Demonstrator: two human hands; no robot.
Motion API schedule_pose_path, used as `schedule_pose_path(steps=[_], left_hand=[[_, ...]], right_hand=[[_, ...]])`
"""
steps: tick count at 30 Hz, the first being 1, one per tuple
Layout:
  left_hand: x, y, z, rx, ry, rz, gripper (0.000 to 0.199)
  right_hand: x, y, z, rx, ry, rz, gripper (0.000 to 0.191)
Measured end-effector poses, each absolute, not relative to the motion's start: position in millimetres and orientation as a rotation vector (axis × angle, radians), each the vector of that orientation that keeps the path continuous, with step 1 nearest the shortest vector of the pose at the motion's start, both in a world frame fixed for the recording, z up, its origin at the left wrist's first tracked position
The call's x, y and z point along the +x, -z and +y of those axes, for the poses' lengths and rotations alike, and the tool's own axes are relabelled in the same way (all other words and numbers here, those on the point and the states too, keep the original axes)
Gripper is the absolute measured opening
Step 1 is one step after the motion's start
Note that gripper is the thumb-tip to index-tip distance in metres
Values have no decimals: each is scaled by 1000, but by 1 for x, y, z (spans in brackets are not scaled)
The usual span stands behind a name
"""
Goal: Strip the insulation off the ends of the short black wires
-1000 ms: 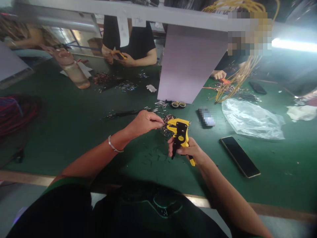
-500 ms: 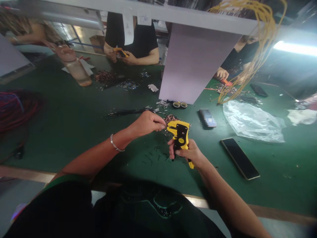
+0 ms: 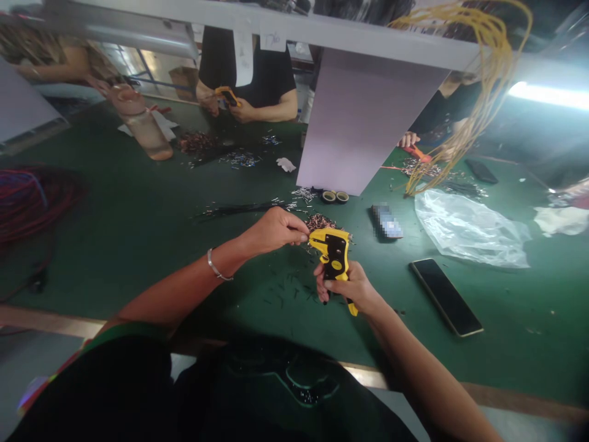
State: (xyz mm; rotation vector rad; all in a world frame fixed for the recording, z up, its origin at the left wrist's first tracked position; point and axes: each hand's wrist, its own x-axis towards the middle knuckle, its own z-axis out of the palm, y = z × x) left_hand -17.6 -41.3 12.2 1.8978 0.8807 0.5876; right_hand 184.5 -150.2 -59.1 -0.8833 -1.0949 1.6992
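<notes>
In my right hand is a yellow and black wire stripper, its handles squeezed and its head pointing left. My left hand is closed in a pinch right at the tool's jaws, on what looks like a thin wire that the fingers mostly hide. Behind the tool's head lies a heap of short pieces with copper-coloured ends. A bundle of thin black wires stretches beyond my left hand. Small black scraps are scattered on the green table below my hands.
A smartphone, a blurred-out small box and a clear plastic bag lie to the right. Two tape rolls sit by an upright panel. Yellow wires hang from the shelf. Co-workers sit opposite, beyond a bottle.
My right hand has squeezed the wire stripper's handles closer together, and its jaws look more closed. The tool's head has shifted slightly left and down; my left hand stays at the jaws.
</notes>
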Motion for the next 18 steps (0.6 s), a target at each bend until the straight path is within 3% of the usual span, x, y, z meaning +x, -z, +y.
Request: schedule_pose_path(steps=[18], left_hand=[[-24,12,-10,2157,-583,734,16]], right_hand=[[173,72,-150,-1107,-1520,-1123,20]])
